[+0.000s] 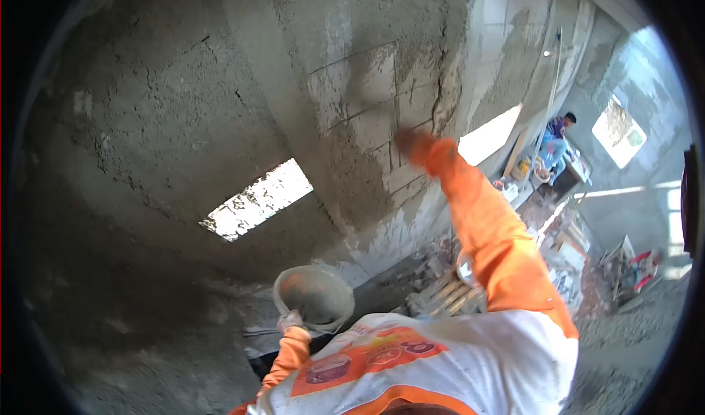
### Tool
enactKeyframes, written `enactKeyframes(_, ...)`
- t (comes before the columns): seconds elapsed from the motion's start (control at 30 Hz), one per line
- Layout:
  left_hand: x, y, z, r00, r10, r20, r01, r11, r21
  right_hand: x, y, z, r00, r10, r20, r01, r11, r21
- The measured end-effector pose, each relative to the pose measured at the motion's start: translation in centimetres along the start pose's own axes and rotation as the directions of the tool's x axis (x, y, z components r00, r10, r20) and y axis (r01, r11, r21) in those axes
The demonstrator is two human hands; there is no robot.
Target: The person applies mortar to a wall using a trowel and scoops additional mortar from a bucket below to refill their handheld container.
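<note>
My left hand (291, 321) grips the near rim of a pale bucket (341, 281), its fingers closed over the edge. The bucket is tilted so that its mouth faces me, and greyish material coats the inside. High in front of me, my right hand (414, 146) reaches out to the wall at the end of an orange sleeve. Motion smears it, so its fingers and anything in them are hidden. A dark blur lies just beyond it, over the wall (360, 99), where wet grey mortar surrounds patches of bare block.
Two bright window openings (264, 198) (490, 133) cut through the wall. Rubble and boards (448, 296) lie along its foot. Farther right, another person (556, 145) sits by a wall opening, near a long upright pole (556, 66). Debris with red pieces (640, 264) stands at right.
</note>
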State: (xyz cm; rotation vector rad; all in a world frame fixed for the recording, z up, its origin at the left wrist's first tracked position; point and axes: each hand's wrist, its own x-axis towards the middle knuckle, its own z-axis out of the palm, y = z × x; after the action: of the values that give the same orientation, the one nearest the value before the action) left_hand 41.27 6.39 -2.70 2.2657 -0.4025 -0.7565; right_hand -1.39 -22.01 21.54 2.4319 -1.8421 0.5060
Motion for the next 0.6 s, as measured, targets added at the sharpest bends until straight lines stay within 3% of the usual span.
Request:
enactKeyframes(0.03,3.9,-2.7,1.6,0.97,0.196,-0.142,-0.159,0.958,0.239,-3.5,-2.8,1.9,0.98,-0.05,0.19,0.027,0.992,0.123)
enactKeyframes(0.07,-2.5,3.9,-0.3,0.971,0.169,-0.166,-0.144,0.977,0.157,-7.3,-5.0,1.7,0.949,-0.063,0.309,-0.018,0.968,0.252)
enactKeyframes(0.13,-5.4,6.3,-0.7,0.971,0.237,0.003,-0.234,0.96,-0.155,-13.5,-7.6,2.5,0.858,-0.096,0.504,-0.147,0.895,0.42)
enactKeyframes(0.2,-4.6,6.9,-0.4,0.893,0.45,0.018,-0.45,0.889,0.079,-15.2,-8.5,4.5,0.806,-0.084,0.586,-0.206,0.888,0.411)
enactKeyframes(0.27,-1.4,5.4,1.6,0.779,0.625,0.054,-0.627,0.777,0.057,-15.5,-10.1,6.6,0.655,-0.071,0.752,-0.283,0.9,0.332)
enactKeyframes(0.3,-0.6,4.7,3.2,0.443,0.872,-0.21,-0.853,0.482,0.202,-15.6,-10.8,8.0,0.591,-0.074,0.803,-0.296,0.906,0.302)
enactKeyframes(0.4,-6.0,10.5,2.3,0.462,0.885,0.051,-0.886,0.459,0.069,-16.0,-12.6,12.8,0.464,-0.109,0.879,-0.283,0.922,0.264)
enactKeyframes(0.43,-5.7,10.4,2.8,0.401,0.911,0.095,-0.905,0.377,0.2,-16.8,-13.2,14.3,0.414,-0.121,0.902,-0.311,0.913,0.265)
enactKeyframes(0.5,-8.4,13.9,2.0,0.357,0.919,0.166,-0.934,0.35,0.071,-18.5,-14.4,16.1,0.304,-0.138,0.943,-0.447,0.853,0.269)
enactKeyframes(0.57,-10.4,14.7,1.0,0.391,0.893,0.224,-0.919,0.391,0.045,-21.0,-14.7,17.7,0.118,-0.207,0.971,-0.706,0.67,0.229)
enactKeyframes(0.6,-10.6,15.4,1.1,0.433,0.866,0.251,-0.888,0.457,-0.043,-21.7,-14.3,18.6,0.018,-0.322,0.947,-0.847,0.498,0.185)
